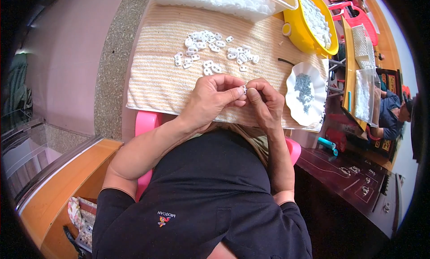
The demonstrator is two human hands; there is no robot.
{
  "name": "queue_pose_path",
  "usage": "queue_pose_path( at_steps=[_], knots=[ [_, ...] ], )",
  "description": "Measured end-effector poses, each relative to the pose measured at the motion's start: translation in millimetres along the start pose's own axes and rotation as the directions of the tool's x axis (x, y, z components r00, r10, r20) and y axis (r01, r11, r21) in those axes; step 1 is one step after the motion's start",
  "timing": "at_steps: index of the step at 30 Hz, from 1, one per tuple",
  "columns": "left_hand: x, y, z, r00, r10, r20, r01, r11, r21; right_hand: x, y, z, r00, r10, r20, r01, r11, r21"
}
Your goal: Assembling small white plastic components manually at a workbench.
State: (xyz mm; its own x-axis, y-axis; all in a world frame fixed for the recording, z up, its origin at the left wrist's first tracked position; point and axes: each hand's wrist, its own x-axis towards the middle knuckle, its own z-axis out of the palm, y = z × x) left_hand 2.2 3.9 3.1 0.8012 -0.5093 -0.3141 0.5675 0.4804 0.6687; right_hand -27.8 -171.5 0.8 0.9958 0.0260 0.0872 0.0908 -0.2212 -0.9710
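Close to the towel's near edge, my left hand (210, 98) pinches a small white plastic piece (244, 89) between thumb and fingertips. My right hand (268, 102) meets it from the other side, thumb and forefinger closed at the same piece; whether a tiny part is also in those fingertips is hidden. Just beyond lie loose white two-hole plastic pieces (200, 40), with another cluster (242, 54) to their right. Beside my right hand sits a white wavy-rimmed dish (293, 107) holding a heap of small dark parts (303, 93).
A striped towel (156, 53) covers the work surface. At its far side stand a clear bin (264, 10) of white pieces and a yellow basin (311, 46). A thin black stick (285, 61) lies near the dish. Another person (389, 111) sits at the far right.
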Motion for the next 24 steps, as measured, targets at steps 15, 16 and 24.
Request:
queue_pose_path(
  at_steps=[15, 16, 24],
  knots=[
    [1.9, -6.9, -3.2, 0.999, 0.037, -0.007, -0.036, 0.996, 0.078, -0.3, 0.5, 2.4, 1.000, -0.014, -0.001, 0.014, 0.998, -0.068],
    [1.7, -6.8, -3.0, 0.999, 0.037, -0.009, -0.036, 0.996, 0.077, 0.0, 0.8, 2.5, 1.000, -0.019, 0.001, 0.019, 0.997, -0.080],
    [2.4, -9.5, -4.7, 0.998, 0.058, -0.009, -0.056, 0.987, 0.148, -0.6, 3.3, 2.6, 0.997, -0.076, 0.011, 0.077, 0.992, -0.099]
  ],
)
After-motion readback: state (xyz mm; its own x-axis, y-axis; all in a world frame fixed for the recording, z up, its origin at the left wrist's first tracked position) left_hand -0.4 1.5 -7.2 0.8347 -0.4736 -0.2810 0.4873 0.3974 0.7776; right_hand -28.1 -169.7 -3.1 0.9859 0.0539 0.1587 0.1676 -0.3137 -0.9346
